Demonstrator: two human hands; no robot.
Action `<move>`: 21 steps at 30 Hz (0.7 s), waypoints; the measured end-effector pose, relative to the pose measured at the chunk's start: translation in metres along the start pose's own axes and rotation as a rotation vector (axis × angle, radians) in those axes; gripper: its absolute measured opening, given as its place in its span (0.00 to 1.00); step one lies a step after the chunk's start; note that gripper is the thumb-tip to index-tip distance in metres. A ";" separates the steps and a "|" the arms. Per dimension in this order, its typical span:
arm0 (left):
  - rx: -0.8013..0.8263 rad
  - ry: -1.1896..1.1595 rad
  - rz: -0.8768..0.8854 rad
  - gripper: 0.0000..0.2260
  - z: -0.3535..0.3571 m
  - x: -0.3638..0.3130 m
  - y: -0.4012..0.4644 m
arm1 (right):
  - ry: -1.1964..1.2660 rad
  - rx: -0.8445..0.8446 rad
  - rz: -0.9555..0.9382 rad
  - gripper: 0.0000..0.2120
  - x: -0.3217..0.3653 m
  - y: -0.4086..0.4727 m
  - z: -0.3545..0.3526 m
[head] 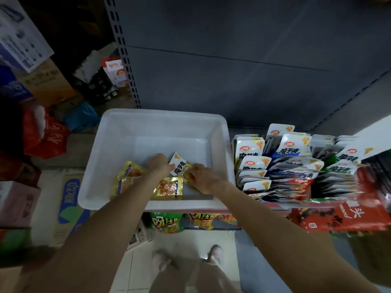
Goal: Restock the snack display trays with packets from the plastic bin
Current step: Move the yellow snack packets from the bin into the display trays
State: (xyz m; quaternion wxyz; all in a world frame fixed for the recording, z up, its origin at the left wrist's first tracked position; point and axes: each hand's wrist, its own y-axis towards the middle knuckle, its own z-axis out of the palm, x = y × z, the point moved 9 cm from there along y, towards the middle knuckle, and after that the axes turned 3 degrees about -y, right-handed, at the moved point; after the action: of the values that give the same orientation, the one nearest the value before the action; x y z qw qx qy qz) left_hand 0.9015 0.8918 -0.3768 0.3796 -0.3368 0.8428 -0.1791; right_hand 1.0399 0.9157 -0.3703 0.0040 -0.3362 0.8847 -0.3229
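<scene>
A white plastic bin [220,132] sits on the shelf in front of me, holding a few yellow snack packets [168,188] near its front wall. Both my hands are inside it. My left hand [159,163] grips a white packet with black characters [179,166] by its left edge. Just to its right, my right hand [204,176] has its fingers curled on a yellow packet [189,168] that lies partly under the white one. To the right of the bin, the display trays [296,168] hold several upright white, blue and red packets.
A grey shelf back panel [232,60] rises behind the bin. Cardboard boxes [69,199] and a red bag [44,138] crowd the floor at left. Green and yellow chip bags [167,223] sit on the shelf below. A large red packet [338,216] overhangs at the right front.
</scene>
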 end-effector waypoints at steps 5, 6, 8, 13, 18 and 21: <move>-0.177 -0.173 0.132 0.10 -0.031 -0.021 -0.015 | 0.251 -0.170 0.008 0.21 0.001 -0.014 -0.034; -0.217 -0.217 0.172 0.09 -0.039 -0.025 -0.022 | 0.329 -0.226 0.011 0.24 0.000 -0.020 -0.046; -0.286 -0.220 0.288 0.09 -0.057 -0.042 -0.042 | 0.459 -0.347 0.003 0.25 -0.001 -0.034 -0.072; -0.308 -0.381 0.520 0.03 -0.080 -0.094 -0.080 | 0.533 -0.564 -0.030 0.05 -0.015 -0.070 -0.133; -0.160 -0.658 0.602 0.05 -0.079 -0.148 -0.098 | 0.599 -0.730 -0.069 0.03 -0.047 -0.110 -0.180; -0.125 -0.476 0.638 0.08 -0.063 -0.175 -0.101 | 0.575 -0.767 -0.054 0.01 -0.071 -0.127 -0.188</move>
State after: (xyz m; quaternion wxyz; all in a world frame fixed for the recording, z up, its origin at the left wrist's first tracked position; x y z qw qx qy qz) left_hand 0.9824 0.9463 -0.1888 0.5795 -0.1128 0.8029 0.0823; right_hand 1.1277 0.9932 -0.1633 -0.3735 -0.2334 0.8962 -0.0531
